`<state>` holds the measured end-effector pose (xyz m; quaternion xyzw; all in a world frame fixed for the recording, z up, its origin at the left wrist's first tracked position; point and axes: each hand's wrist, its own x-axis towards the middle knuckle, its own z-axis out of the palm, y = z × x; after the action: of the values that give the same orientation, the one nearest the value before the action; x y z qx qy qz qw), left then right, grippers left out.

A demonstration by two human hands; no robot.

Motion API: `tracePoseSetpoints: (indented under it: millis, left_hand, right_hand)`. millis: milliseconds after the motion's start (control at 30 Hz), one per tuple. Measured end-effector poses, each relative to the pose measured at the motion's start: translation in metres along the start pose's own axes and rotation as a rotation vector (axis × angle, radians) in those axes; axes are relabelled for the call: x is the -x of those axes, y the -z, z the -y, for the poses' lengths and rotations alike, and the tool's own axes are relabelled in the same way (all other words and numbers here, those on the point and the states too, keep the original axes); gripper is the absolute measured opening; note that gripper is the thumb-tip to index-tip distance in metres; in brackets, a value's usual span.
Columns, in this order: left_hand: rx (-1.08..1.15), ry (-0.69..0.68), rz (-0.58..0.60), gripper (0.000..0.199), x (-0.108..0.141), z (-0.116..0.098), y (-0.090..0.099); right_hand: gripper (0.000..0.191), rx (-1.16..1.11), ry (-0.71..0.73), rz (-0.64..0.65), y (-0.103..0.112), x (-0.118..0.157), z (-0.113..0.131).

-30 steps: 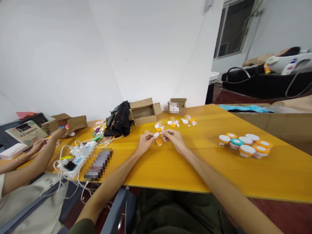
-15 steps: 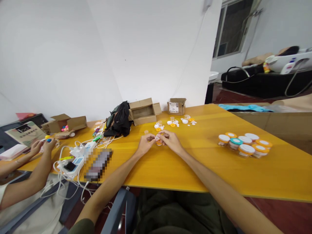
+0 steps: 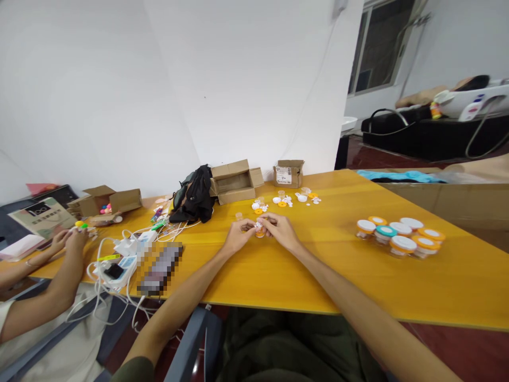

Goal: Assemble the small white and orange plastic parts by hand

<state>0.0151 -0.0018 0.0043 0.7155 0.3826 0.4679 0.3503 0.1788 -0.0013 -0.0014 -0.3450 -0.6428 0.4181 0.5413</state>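
Both my hands meet over the wooden table, at a small group of white parts (image 3: 258, 225) with an orange piece (image 3: 260, 232) just below. My left hand (image 3: 239, 235) has its fingertips pinched at the left side of the white parts. From the right, my right hand (image 3: 280, 231) pinches at the same parts. The exact shape of what the fingers hold is too small to tell. A small clear cup (image 3: 239, 216) stands just behind my left hand. Farther back lie white pieces (image 3: 255, 206) with an orange ring (image 3: 258, 211), and two similar groups to their right.
Several lidded jars (image 3: 403, 244) stand at the right of the table (image 3: 318, 276). Behind are cardboard boxes (image 3: 235, 183) and a black bag (image 3: 198, 196). A phone (image 3: 161, 269), power strip (image 3: 126, 265) and cables lie left, beside another person's hands (image 3: 75, 239).
My hands stay nearly in place, with only slight finger movement at the small parts. At the far left, the other person's hands have shifted slightly, and a green piece now shows there.
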Motion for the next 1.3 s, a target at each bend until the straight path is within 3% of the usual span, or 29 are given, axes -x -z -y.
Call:
tracePoseSetpoints:
  millis: [500, 1067, 1300]
  left_hand:
    - [0.003, 0.003, 0.004, 0.026, 0.0013, 0.0015, -0.0005]
    - [0.154, 0.156, 0.080, 0.043, -0.0016, -0.0056, 0.0023]
    - [0.201, 0.159, 0.116, 0.044, 0.0000, -0.0068, 0.0052]
  right_hand:
    - [0.033, 0.020, 0.011, 0.051, 0.0003, 0.0000, -0.0035]
    - [0.027, 0.026, 0.022, 0.059, 0.0003, -0.0024, -0.0050]
    - [0.028, 0.013, 0.010, 0.059, 0.0017, -0.0030, -0.0040]
